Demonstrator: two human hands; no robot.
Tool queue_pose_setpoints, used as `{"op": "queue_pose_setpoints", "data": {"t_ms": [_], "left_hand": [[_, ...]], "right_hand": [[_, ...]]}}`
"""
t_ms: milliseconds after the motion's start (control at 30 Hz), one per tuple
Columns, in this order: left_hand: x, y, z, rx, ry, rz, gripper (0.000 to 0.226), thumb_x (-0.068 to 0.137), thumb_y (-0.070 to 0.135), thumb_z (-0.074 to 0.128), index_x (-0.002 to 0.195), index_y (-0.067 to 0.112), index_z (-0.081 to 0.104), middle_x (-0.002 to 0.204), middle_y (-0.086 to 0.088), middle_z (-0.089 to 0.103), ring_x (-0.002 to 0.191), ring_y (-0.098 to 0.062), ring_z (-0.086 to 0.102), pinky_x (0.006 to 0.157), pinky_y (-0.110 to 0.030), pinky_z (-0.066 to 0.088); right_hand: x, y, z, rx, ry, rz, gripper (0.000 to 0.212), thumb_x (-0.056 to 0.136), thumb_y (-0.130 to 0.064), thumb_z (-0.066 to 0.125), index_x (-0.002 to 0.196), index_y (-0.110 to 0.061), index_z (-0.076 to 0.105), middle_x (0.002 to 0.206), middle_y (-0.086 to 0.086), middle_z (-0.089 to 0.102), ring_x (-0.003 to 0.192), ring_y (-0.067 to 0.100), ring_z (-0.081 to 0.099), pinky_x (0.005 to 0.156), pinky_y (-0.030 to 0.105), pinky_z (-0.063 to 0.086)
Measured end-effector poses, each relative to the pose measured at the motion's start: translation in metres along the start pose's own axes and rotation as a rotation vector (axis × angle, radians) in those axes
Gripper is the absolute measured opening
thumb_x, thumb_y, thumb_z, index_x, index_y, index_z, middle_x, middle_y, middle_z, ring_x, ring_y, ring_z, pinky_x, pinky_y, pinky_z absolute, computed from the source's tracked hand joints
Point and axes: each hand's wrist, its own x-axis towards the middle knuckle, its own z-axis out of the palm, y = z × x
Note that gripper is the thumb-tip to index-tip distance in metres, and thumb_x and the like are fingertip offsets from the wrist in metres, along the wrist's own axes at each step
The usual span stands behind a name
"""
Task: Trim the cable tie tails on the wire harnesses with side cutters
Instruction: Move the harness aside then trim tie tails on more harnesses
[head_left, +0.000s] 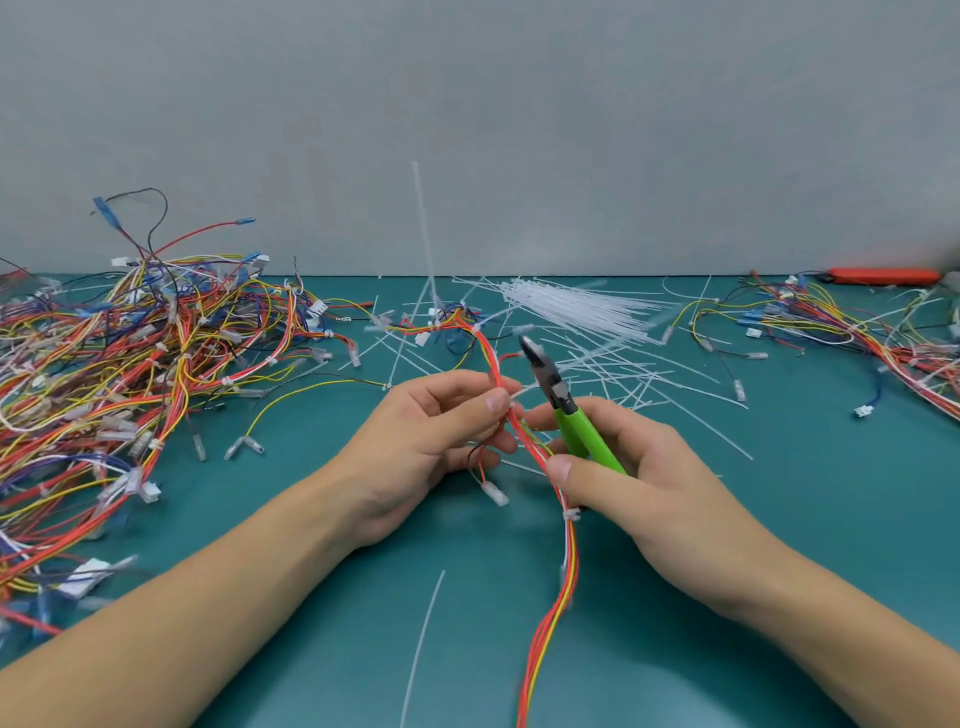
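Mid-frame, left hand (436, 436) pinches the red-yellow harness (511, 415), right hand (618, 467) grips green side cutters (566, 405), jaws raised; likely best to hold the tie tail taut, cutting flush at its head

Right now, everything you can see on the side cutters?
The side cutters have bright green handles that look plastic-sleeved and a dark metal head with a pale edge, its tip somewhat blurred. They are held off the mat in the right hand, fingers curled round the handles, head pointing up and away to the left. The jaws look slightly parted and bite nothing. They sit just right of the harness pinched by the left hand.
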Motion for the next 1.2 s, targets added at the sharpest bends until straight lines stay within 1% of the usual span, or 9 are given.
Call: {"op": "queue_pose_setpoints", "data": {"t_ms": [67,167,267,400,467,600,800,967,1200], "left_hand": [[-0.0001,0.0009,-0.0007,-0.029,0.017,-0.002,0.018,0.084,0.030,0.077,0.100,0.022,0.080,0.100,-0.009,0.077,0.073,-0.014,0.070,0.067,-0.022,0.056],[0.0007,0.0026,-0.0015,-0.087,0.056,-0.006,0.016,0.083,0.027,0.074,0.096,0.019,0.080,0.096,-0.005,0.077,0.066,-0.011,0.065,0.064,-0.021,0.054],[0.0021,0.0034,-0.0044,-0.164,0.081,-0.027,0.020,0.084,0.023,0.071,0.102,0.014,0.076,0.093,-0.003,0.075,0.065,-0.011,0.062,0.061,-0.020,0.053],[0.0020,0.0041,-0.0051,-0.160,0.062,-0.029,0.027,0.087,0.020,0.068,0.112,0.010,0.069,0.091,0.000,0.074,0.069,-0.011,0.065,0.061,-0.022,0.054],[0.0018,0.0045,-0.0055,-0.163,0.051,-0.029,0.030,0.088,0.018,0.067,0.117,0.009,0.068,0.095,-0.001,0.075,0.074,-0.012,0.067,0.064,-0.023,0.056],[0.0013,0.0047,-0.0063,-0.159,0.055,-0.030,0.034,0.086,0.017,0.070,0.119,0.010,0.070,0.105,-0.004,0.075,0.080,-0.014,0.071,0.065,-0.025,0.057],[0.0002,0.0052,-0.0031,-0.165,0.101,-0.020,0.023,0.083,0.017,0.073,0.106,0.018,0.078,0.102,-0.004,0.077,0.080,-0.014,0.072,0.064,-0.023,0.056],[-0.0013,0.0066,0.0004,-0.143,0.120,-0.016,0.021,0.079,0.019,0.076,0.099,0.020,0.082,0.096,-0.006,0.077,0.078,-0.015,0.074,0.063,-0.022,0.056],[-0.0021,0.0069,0.0024,-0.132,0.126,-0.008,0.020,0.077,0.018,0.077,0.096,0.021,0.082,0.095,-0.007,0.078,0.078,-0.015,0.074,0.062,-0.022,0.055]], "right_hand": [[0.0000,-0.0003,0.0004,-0.028,0.032,-0.009,0.023,0.088,-0.031,0.066,0.106,-0.043,0.071,0.095,-0.022,0.071,0.089,0.003,0.063,0.078,0.023,0.054],[-0.0011,-0.0002,0.0012,-0.112,0.093,-0.008,0.021,0.085,-0.039,0.067,0.106,-0.045,0.070,0.098,-0.018,0.071,0.095,0.009,0.064,0.091,0.039,0.056],[-0.0029,0.0001,0.0015,-0.184,0.085,0.003,0.025,0.085,-0.046,0.067,0.109,-0.039,0.068,0.093,-0.005,0.068,0.093,0.019,0.061,0.092,0.041,0.052],[-0.0041,0.0028,0.0009,-0.317,0.121,-0.022,0.016,0.093,-0.045,0.072,0.102,-0.032,0.067,0.077,-0.003,0.060,0.067,0.012,0.048,0.065,0.024,0.044],[-0.0035,0.0028,0.0007,-0.333,0.146,-0.018,0.016,0.094,-0.048,0.069,0.098,-0.032,0.068,0.076,-0.003,0.059,0.064,0.008,0.044,0.059,0.019,0.039],[-0.0026,0.0026,-0.0006,-0.345,0.167,-0.004,0.020,0.094,-0.050,0.065,0.096,-0.031,0.069,0.077,-0.004,0.060,0.069,0.018,0.048,0.060,0.020,0.040],[-0.0035,0.0028,-0.0026,-0.363,0.177,0.004,0.019,0.094,-0.049,0.066,0.096,-0.031,0.070,0.076,-0.004,0.060,0.069,0.019,0.050,0.062,0.027,0.043],[-0.0028,0.0035,-0.0007,-0.395,0.183,-0.013,0.017,0.094,-0.049,0.066,0.091,-0.032,0.069,0.068,-0.015,0.055,0.060,0.005,0.043,0.058,0.016,0.039],[-0.0021,0.0057,-0.0006,-0.435,0.200,-0.002,0.018,0.094,-0.051,0.064,0.092,-0.033,0.069,0.065,-0.019,0.056,0.061,0.004,0.048,0.056,0.011,0.037]]}}
